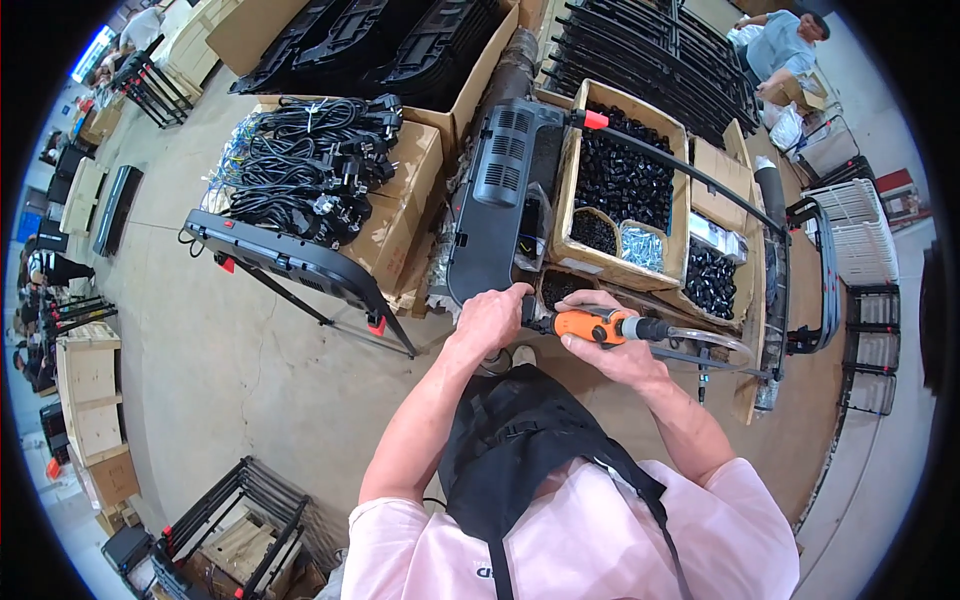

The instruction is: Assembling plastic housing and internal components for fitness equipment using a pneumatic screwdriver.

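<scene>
My right hand [628, 358] is wrapped round an orange power screwdriver [582, 325], held nearly level with its black nose toward my left hand. From its back end a clear hose [715, 340] curves away to the right. My left hand [490, 322] is closed at the near end of a black vented plastic housing [470, 245], close to the driver's nose. Whatever those left fingers pinch is hidden. A black metal bar [690, 180] with a red end piece runs from the housing's far end to the right.
Wooden boxes [572, 250] of small black parts and screws stand just beyond my hands. Coiled black cables [310, 165] fill a carton at the left. A black frame [290, 265] stands left of me. Another person [785, 55] is at the far right.
</scene>
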The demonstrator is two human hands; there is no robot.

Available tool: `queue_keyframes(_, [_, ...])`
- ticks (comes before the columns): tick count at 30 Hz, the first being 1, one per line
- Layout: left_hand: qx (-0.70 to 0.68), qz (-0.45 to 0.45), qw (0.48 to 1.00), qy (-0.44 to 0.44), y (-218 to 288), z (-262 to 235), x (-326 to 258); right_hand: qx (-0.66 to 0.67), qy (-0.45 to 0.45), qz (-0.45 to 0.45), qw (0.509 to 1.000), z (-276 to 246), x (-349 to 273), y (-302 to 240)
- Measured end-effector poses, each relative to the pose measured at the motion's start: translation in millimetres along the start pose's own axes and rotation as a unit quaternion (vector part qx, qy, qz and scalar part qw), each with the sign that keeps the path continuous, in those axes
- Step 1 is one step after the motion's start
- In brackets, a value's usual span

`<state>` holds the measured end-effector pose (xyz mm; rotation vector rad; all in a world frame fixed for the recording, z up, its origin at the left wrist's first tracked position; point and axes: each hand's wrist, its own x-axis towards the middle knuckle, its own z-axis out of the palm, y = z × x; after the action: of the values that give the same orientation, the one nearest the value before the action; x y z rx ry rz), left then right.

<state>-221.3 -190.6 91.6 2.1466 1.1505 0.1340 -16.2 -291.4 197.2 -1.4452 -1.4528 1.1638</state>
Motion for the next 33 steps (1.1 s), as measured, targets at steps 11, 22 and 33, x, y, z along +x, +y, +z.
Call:
queue_keyframes(11, [-0.216,-0.041,0.973,0.074,-13.4,10.1,-11.0,-0.137,-0.071,0.004,0.988,15.5,20.6,-8.0])
queue_keyframes(22, [-0.762,-0.223,0.591,0.144,-12.2,53.2,-87.5,-0.149,-0.107,-0.022,0.983,12.4,25.6,-4.5])
queue_keyframes(33, [-0.845,-0.256,0.467,0.049,-3.1,80.1,-72.5,-0.157,-0.1,-0.021,0.982,17.5,20.6,-12.7])
